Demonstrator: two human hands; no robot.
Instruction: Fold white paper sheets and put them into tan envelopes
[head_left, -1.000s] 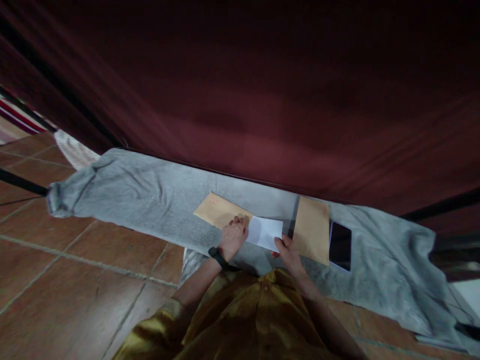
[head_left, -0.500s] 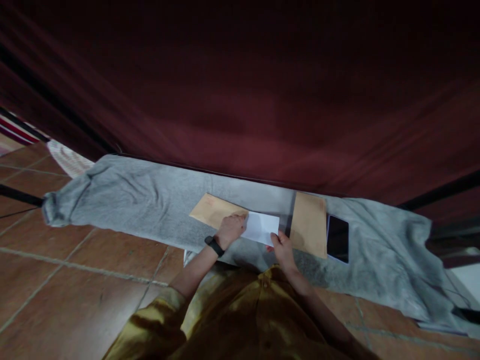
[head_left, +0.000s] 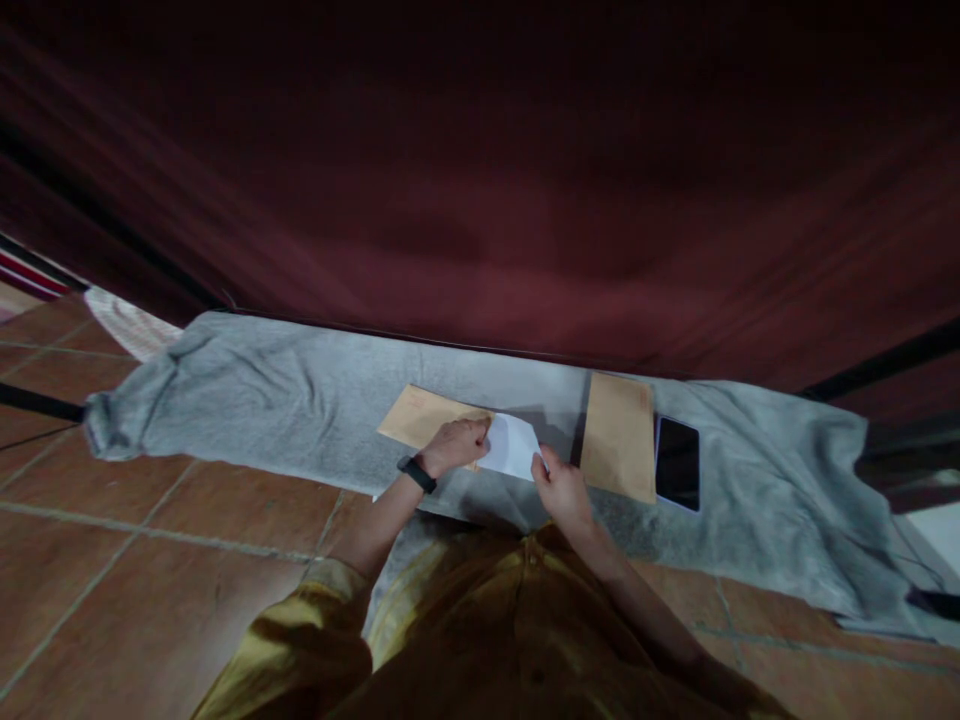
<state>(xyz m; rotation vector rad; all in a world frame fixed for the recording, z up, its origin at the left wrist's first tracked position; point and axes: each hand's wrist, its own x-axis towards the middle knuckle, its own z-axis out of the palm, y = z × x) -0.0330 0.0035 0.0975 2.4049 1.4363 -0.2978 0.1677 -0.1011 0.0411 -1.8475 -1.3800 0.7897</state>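
A brown envelope lies slanted on the grey cloth, and a white sheet of paper sticks out of its right end. Over that end rests my left hand, a dark watch on its wrist, its fingers closed at the envelope's mouth where paper and envelope meet. My right hand pinches the right edge of the paper between thumb and fingers. To the right of this hand lies a second brown envelope, flat and set upright to my view. How far the paper reaches inside the first envelope is hidden.
Just right of the second envelope lies a phone or small tablet with a dark screen. Grey cloth covers the long narrow surface. Behind it hangs a dark red fabric wall. Brown floor tiles show at the front.
The visible part of the paper has become shorter and its right edge now bends. My right hand has shifted slightly left with it; my left hand has moved a little left.
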